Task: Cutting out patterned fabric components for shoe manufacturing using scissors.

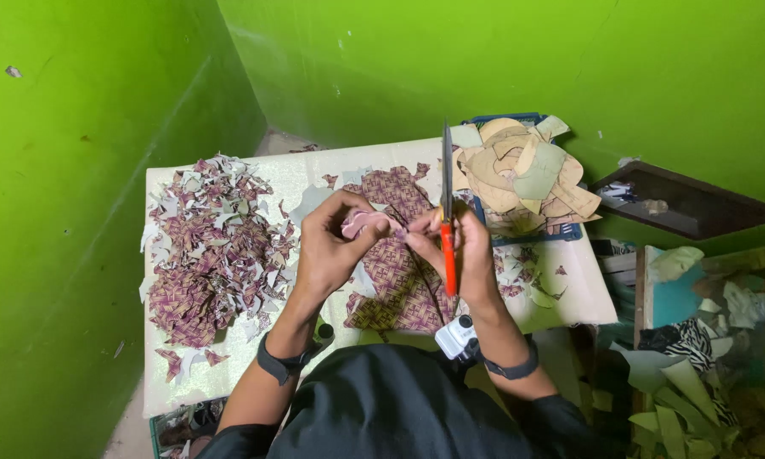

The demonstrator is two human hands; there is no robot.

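My left hand (331, 246) pinches a small pinkish patterned cut piece (364, 221) above the table. My right hand (463, 255) grips orange-handled scissors (447, 200), whose blades point up and away from me, and its fingers also touch the same piece. Under both hands lies a larger sheet of purple-and-tan woven-pattern material (399, 272) on the pale table (314, 174). Both wrists wear dark bands.
A heap of several patterned scraps (212, 246) covers the table's left part. A blue tray (518, 174) at the back right holds tan and green cut-outs. More offcuts fill a bin (697, 357) at the right. Green walls close in on the left and behind.
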